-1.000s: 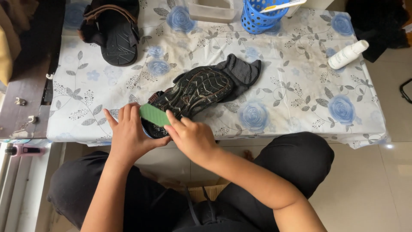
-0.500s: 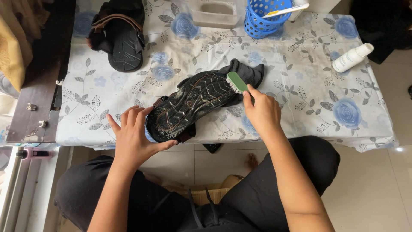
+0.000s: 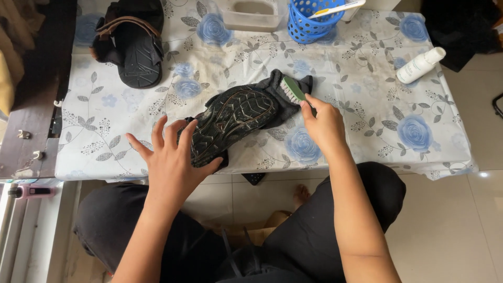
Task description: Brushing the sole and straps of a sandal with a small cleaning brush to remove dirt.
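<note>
A black shoe [image 3: 233, 120] lies sole-up on a dark cloth [image 3: 283, 102] near the front edge of the table. My left hand [image 3: 170, 157] presses on the shoe's near end with fingers spread. My right hand [image 3: 325, 123] grips a green brush [image 3: 291, 89] whose white bristles rest at the shoe's far end, over the cloth.
The table wears a white cloth with blue flowers [image 3: 367, 94]. A black sandal [image 3: 135, 44] lies sole-up at the back left. A clear tub [image 3: 251, 14], a blue basket [image 3: 314, 21] and a white bottle [image 3: 421, 64] stand further back. My legs are below the table edge.
My right hand carried the brush from the shoe's near end, beside my left hand, along the sole to its far end. My left hand stayed pressed on the near end.
</note>
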